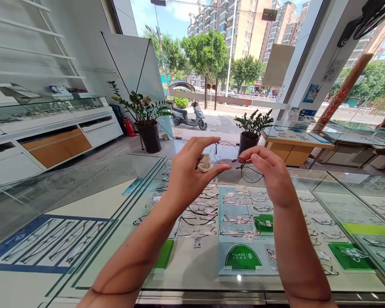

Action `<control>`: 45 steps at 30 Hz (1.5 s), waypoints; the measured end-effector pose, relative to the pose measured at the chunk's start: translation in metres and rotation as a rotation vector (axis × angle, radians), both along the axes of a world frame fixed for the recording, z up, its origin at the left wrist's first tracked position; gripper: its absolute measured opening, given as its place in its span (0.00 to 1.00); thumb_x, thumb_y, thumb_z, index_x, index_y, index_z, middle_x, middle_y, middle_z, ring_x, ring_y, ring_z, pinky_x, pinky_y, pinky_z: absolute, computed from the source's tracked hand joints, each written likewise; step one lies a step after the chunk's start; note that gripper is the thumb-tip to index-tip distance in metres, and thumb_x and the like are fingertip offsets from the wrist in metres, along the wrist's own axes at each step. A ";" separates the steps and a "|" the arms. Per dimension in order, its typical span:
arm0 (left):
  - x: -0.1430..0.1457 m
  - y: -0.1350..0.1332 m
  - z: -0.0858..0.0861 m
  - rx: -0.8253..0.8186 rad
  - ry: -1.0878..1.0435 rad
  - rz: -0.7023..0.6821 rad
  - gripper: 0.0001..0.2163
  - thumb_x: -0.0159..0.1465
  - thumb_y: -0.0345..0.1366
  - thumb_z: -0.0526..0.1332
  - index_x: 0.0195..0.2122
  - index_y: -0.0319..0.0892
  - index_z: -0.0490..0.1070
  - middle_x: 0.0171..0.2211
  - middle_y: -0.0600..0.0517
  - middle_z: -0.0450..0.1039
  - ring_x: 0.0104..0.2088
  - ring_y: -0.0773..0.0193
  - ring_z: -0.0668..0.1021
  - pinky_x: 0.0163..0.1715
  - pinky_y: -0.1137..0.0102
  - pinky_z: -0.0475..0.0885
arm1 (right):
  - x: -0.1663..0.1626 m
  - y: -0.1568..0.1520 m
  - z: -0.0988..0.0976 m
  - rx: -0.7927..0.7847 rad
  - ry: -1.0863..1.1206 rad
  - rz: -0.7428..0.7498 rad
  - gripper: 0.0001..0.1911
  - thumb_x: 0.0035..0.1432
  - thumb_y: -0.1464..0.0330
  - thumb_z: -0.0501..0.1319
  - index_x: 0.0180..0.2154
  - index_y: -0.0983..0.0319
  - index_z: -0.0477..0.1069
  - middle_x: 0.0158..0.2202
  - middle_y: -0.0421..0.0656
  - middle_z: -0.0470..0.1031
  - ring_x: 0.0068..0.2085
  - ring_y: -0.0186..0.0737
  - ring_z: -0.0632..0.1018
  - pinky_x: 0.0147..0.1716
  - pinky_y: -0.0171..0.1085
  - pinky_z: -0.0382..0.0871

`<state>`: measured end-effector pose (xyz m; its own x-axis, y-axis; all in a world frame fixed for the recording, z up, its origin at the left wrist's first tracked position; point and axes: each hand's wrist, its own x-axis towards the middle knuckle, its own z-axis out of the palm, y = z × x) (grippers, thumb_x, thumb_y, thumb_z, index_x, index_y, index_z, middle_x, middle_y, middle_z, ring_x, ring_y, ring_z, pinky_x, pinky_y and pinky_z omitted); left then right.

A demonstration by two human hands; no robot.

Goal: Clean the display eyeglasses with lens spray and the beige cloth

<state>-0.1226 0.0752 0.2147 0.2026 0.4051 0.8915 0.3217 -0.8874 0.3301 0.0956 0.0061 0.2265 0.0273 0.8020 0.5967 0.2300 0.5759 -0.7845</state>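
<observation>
My right hand [274,175] pinches a pair of thin dark round-rimmed eyeglasses [252,174] between thumb and fingers, held up above the glass counter. One rim hangs below those fingers, and the other reaches left toward my left hand [188,173]. In the left palm sits a crumpled beige cloth [204,163], tucked under curled fingers. The left thumb and index finger stretch apart on either side of the left rim. Whether their tips touch it, I cannot tell.
Below lies a glass display counter [186,261] with rows of eyeglasses [199,220] and a green MOHOE sign [243,257] inside. Beyond it stand two potted plants [149,137]. A wooden display cabinet [284,147] is at the right, and a scooter [190,116] is outside the window.
</observation>
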 end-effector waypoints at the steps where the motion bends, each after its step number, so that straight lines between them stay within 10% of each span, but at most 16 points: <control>1: -0.001 0.000 0.000 0.005 -0.031 0.024 0.27 0.63 0.53 0.77 0.59 0.47 0.77 0.52 0.46 0.81 0.49 0.54 0.81 0.47 0.63 0.78 | -0.002 -0.002 0.000 0.068 -0.013 -0.089 0.10 0.72 0.57 0.64 0.46 0.54 0.81 0.48 0.44 0.82 0.51 0.47 0.79 0.55 0.46 0.72; 15: -0.008 0.001 -0.001 0.040 -0.213 0.230 0.28 0.62 0.55 0.77 0.57 0.49 0.74 0.51 0.48 0.79 0.52 0.52 0.81 0.48 0.59 0.77 | -0.017 -0.012 -0.005 0.459 -0.371 -0.638 0.22 0.65 0.56 0.72 0.57 0.54 0.75 0.53 0.48 0.81 0.53 0.54 0.81 0.54 0.56 0.76; 45: -0.008 -0.002 0.002 0.136 -0.201 0.272 0.24 0.64 0.52 0.77 0.56 0.49 0.77 0.47 0.48 0.78 0.47 0.53 0.80 0.45 0.59 0.76 | -0.014 -0.003 -0.013 0.200 -0.213 -0.555 0.24 0.68 0.52 0.70 0.62 0.50 0.77 0.57 0.47 0.85 0.55 0.52 0.86 0.51 0.53 0.84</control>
